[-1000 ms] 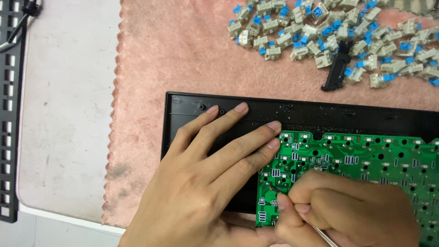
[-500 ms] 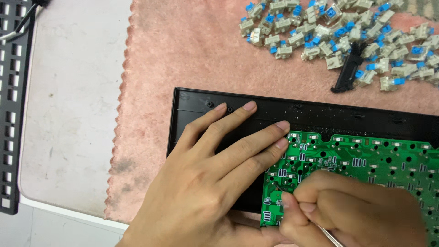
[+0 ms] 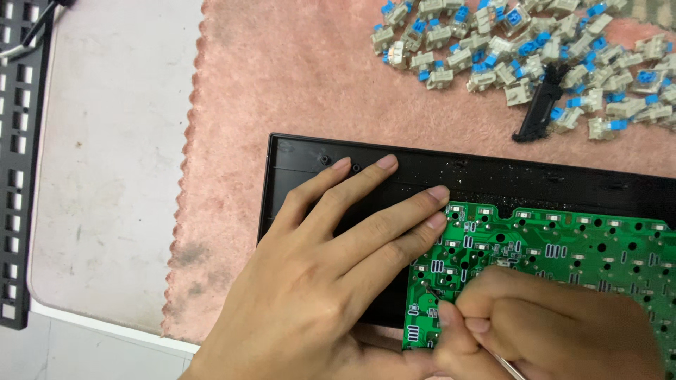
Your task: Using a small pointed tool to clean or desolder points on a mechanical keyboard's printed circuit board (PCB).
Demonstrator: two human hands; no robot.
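White table top (image 3: 105,176), scuffed and spotted, carries a pink fuzzy mat (image 3: 282,91) with a scalloped left edge, and a black perforated frame (image 3: 17,162) lies along the table's far left side, apart from the mat. On the mat: a black keyboard case (image 3: 493,184) lying flat near the bottom, a heap of loose beige-and-blue key switches (image 3: 507,49) at top right, and a small black tool (image 3: 539,111) lying at the heap's lower edge, touching some switches.

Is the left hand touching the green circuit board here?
Touching. The head view shows the left hand lying flat on the black tray, with its fingertips pressing on the left edge of the green circuit board.
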